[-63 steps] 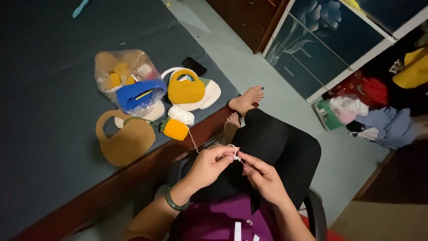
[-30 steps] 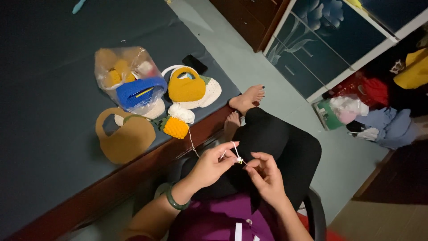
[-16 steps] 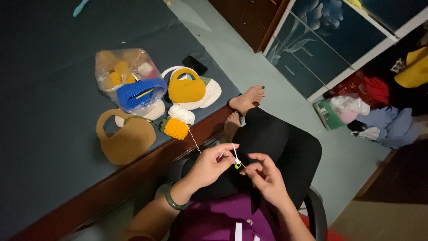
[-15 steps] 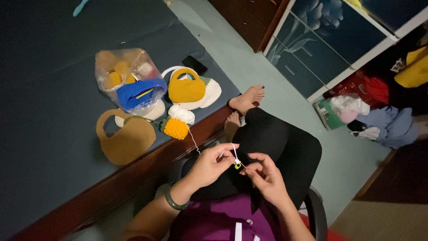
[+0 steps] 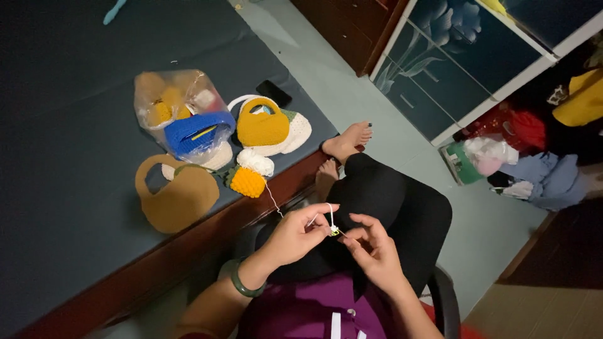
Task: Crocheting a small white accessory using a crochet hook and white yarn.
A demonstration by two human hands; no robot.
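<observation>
While a tiny yellow-green crochet piece (image 5: 335,231) sits pinched between both sets of fingertips above the lap, the left hand (image 5: 295,232) keeps white yarn (image 5: 328,212) looped over its raised forefinger and the right hand (image 5: 375,248) closes on what may be a hook, too small to tell. From the piece the yarn runs up to the orange-and-white yarn ball (image 5: 249,174) at the bed's edge, with a tan bag (image 5: 176,198) beside the ball and a yellow bag (image 5: 262,127) beyond it.

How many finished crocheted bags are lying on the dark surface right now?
2 clearly: a tan bag nearest the wooden edge, and a mustard-yellow bag further back on white pieces, beside the clear plastic bag. Others may sit hidden inside that plastic bag.
</observation>
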